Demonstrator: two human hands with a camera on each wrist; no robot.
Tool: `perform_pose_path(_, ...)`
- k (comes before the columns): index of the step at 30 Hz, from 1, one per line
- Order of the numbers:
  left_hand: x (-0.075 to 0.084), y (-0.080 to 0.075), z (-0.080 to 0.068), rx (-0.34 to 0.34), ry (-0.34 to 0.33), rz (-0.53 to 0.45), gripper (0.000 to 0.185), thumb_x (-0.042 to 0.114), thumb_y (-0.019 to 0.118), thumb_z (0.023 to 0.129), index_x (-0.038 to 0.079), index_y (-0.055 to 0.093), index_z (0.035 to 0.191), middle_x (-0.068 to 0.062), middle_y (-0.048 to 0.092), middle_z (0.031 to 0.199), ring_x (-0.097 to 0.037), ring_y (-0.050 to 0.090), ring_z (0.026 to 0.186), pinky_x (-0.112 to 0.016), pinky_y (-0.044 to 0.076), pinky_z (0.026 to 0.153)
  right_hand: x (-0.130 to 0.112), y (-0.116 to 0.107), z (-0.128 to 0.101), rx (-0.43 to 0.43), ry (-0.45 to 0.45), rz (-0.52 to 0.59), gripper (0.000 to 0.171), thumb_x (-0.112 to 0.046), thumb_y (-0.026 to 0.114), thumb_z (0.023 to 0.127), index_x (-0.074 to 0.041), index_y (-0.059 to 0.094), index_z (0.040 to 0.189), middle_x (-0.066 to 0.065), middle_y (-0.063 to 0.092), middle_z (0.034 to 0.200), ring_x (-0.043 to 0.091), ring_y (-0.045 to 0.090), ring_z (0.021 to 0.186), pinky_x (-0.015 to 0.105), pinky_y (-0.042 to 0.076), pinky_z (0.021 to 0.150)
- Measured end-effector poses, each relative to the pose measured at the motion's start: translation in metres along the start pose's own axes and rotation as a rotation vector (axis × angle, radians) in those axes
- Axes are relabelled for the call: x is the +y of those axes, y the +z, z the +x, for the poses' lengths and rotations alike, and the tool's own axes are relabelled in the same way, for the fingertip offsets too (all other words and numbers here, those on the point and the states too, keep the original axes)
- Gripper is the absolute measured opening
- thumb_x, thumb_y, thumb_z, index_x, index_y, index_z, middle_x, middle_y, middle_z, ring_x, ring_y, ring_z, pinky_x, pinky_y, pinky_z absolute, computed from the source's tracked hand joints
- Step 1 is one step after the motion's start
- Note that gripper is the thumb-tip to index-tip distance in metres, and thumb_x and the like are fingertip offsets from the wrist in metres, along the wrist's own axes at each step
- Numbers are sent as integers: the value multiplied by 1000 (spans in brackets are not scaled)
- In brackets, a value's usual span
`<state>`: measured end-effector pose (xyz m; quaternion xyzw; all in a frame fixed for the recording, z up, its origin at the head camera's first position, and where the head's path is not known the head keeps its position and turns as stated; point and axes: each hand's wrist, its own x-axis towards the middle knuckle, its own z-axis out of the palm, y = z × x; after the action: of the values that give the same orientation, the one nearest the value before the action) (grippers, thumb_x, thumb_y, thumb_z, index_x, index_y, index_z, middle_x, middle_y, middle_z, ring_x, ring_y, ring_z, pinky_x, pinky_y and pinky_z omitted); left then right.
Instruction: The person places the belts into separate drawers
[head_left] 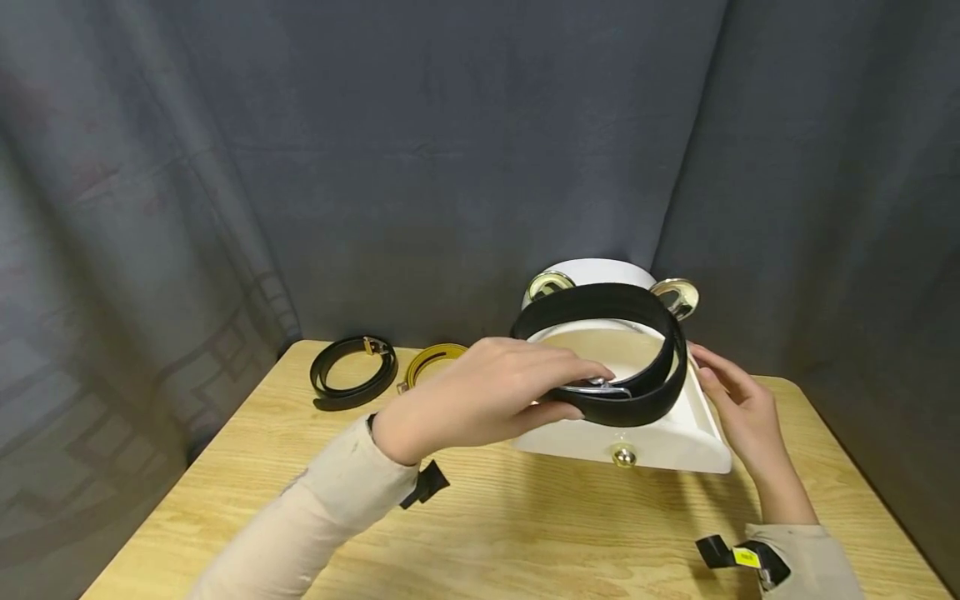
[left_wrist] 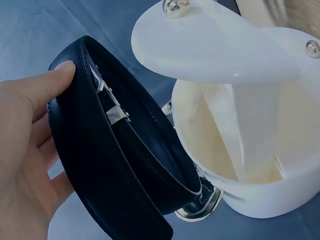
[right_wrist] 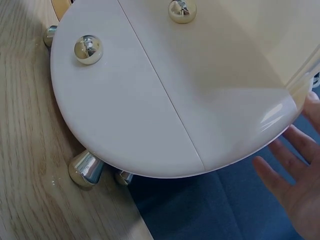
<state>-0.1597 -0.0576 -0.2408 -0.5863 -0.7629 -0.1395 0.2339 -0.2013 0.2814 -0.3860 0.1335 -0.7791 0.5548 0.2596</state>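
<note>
My left hand (head_left: 487,392) pinches a coiled black belt (head_left: 600,410) at its silver buckle, fingers above and thumb below. In the head view the coil hangs over an opened compartment of a white storage box (head_left: 592,271). The left wrist view shows the belt (left_wrist: 95,150) beside the box, loops wound loosely, with fingers and thumb on its edge. At the box's right side, my right hand (head_left: 746,408) rests its fingertips along the pulled-out white compartment (head_left: 660,454), which has a gold knob (head_left: 624,455). In the right wrist view, the right hand's fingers (right_wrist: 280,182) are spread by the rim.
Another coiled black belt (head_left: 360,396) with a gold buckle lies at the table's back left. Next to it is a yellow belt (head_left: 427,354), partly covered by my left hand. Round gold ear-like pieces (head_left: 678,297) stick out from the box. Grey curtains (head_left: 450,167) hang behind the wooden table (head_left: 525,533).
</note>
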Motion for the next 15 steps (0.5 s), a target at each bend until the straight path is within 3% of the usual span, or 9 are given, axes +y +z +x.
perform_pose_path(3, 0, 0, 4, -6, -7, -4, 35, 28, 67, 96, 14, 61, 128, 9, 67, 113, 0, 59, 92, -17, 47, 81, 0, 1, 0, -1, -4, 0, 36, -2, 55, 100, -4, 60, 135, -15, 63, 129, -4, 55, 116, 9, 43, 91)
perform_pose_path(9, -3, -7, 13, -23, -28, -40, 35, 30, 65, 98, 14, 61, 129, 9, 66, 120, 1, 58, 100, -17, 46, 88, 1, 1, -2, 22, 15, 0, 36, -2, 56, 100, -12, 63, 134, -21, 63, 122, -8, 55, 111, 7, 43, 88)
perform_pose_path(15, 0, -11, 19, -56, -27, -75, 37, 31, 63, 98, 15, 60, 132, 10, 65, 121, 2, 55, 95, -15, 44, 86, 2, 0, -3, 47, 36, 11, 35, -1, 56, 99, -12, 65, 131, -28, 63, 113, -11, 56, 106, 6, 43, 86)
